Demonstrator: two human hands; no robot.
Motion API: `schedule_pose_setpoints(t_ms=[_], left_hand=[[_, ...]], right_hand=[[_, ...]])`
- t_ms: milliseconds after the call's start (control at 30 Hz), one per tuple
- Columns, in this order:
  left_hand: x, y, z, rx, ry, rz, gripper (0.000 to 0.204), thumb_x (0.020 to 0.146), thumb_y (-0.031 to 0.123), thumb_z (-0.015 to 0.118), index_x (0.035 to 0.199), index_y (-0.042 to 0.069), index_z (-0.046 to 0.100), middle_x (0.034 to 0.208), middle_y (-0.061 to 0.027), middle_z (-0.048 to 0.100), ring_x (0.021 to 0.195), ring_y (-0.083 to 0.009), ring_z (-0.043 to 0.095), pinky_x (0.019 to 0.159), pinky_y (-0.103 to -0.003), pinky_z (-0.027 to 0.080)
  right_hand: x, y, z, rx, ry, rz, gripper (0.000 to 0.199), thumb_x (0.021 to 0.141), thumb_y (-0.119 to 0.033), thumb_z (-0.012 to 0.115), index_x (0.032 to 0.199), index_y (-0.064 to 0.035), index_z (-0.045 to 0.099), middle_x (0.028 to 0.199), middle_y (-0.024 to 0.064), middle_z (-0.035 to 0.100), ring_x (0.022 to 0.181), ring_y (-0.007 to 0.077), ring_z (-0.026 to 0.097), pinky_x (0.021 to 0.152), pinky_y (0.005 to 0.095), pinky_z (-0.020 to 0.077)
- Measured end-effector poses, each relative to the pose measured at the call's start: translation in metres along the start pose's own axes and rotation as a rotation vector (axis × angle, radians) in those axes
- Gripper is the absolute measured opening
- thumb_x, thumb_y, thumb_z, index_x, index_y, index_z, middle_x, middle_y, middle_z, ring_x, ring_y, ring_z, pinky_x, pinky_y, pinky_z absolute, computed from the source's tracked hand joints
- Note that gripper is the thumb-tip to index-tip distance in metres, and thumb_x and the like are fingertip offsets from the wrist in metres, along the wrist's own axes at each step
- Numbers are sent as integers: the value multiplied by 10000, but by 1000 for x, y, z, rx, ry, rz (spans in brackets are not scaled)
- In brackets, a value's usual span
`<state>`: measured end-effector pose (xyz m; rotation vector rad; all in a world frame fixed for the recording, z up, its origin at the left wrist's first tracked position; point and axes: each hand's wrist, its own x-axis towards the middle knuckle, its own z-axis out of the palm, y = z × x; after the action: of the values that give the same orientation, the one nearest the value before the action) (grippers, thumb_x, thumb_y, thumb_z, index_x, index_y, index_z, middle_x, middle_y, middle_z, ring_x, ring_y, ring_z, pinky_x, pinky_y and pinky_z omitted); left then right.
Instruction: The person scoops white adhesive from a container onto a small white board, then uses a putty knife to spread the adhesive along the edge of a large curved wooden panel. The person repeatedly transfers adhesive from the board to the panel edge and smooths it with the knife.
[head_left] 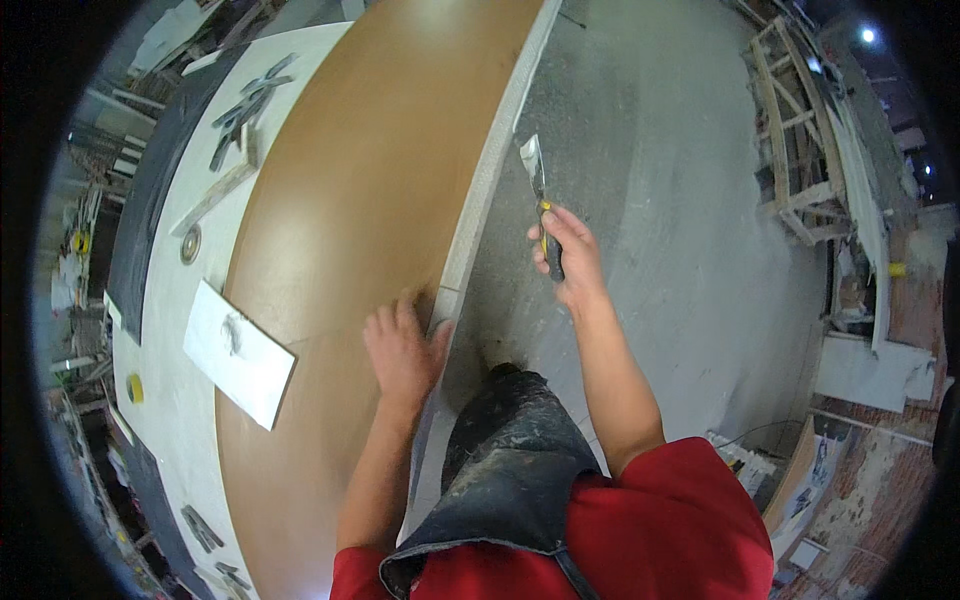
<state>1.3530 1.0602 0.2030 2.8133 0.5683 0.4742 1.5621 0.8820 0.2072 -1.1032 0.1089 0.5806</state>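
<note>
A putty knife [537,175] with a black and yellow handle is gripped in my right hand [575,250], held out over the floor to the right of the panel. White paste coats part of its blade, which points away from me. My left hand [405,350] rests flat on the brown panel [360,180], fingers apart, thumb close to the pale edge strip [480,200]. That strip runs along the panel's right side, and a joint line crosses it near my thumb. To the left, a white board [240,350] carries a small dab of paste and overlaps the panel's left side.
Left of the panel, a white surface [190,440] holds several spring clamps [245,110], a wooden piece [215,195], a tape roll [191,244] and a yellow roll [135,388]. A wooden frame [795,130] stands far right on the grey floor [690,200].
</note>
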Motion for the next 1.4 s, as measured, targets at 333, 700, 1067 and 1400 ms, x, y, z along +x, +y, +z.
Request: schedule_pose_setpoints(t_ms=[333, 700, 1067, 1400], left_hand=[[43, 37, 38, 46, -132, 7, 568, 774, 198, 759, 1262, -33, 585, 1056, -186, 564, 992, -376, 536, 875, -469, 442], [44, 37, 46, 53, -66, 60, 566, 765, 211, 749, 1249, -41, 600, 999, -173, 558, 927, -361, 541, 805, -466, 432], [48, 39, 37, 46, -87, 66, 557, 802, 243, 739, 1268, -31, 610, 1022, -169, 572, 944, -352, 545, 827, -461, 433], [67, 19, 18, -276, -248, -42, 260, 893, 53, 606, 1114, -36, 709, 977, -250, 681, 941, -425, 641, 864, -470, 505]], right_hand=[[93, 23, -3, 5, 69, -29, 410, 957, -202, 689, 1309, -8, 609, 871, 49, 669, 606, 110, 578, 499, 260, 430], [46, 78, -11, -378, 162, -81, 447, 944, -190, 718, 1341, -5, 632, 828, 8, 639, 608, 67, 545, 572, 251, 473], [-3, 97, -23, -242, 254, -33, 428, 953, -124, 692, 1359, -9, 615, 855, 3, 642, 622, 81, 553, 536, 231, 428], [4, 107, 16, -153, 103, -173, 497, 960, -249, 695, 1370, 13, 593, 888, 17, 667, 673, 71, 585, 570, 229, 459]])
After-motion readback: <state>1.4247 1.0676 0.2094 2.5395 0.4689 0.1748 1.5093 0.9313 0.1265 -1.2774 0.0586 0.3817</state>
